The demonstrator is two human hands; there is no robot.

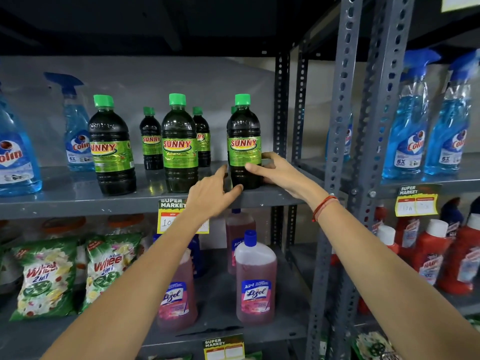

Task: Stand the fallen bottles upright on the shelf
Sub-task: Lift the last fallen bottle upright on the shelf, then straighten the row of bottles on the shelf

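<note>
Several dark Sunny bottles with green caps stand upright on the grey shelf (78,201). The right front bottle (244,136) is upright near the shelf's right end. My right hand (275,172) wraps its lower part from the right, thumb across the front under the label. My left hand (213,196) is at the bottle's lower left, fingers spread, thumb tip touching its base. A middle front bottle (179,144) and a left front bottle (111,146) stand upright, with smaller-looking ones behind. No bottle lies on its side in view.
Blue Colin spray bottles (78,131) stand at the shelf's left and on the neighbouring rack (410,131). A perforated steel upright (340,152) is just right of my right hand. Below are Lizol bottles (255,279), Wheel packets (46,276) and red Harpic bottles (431,253).
</note>
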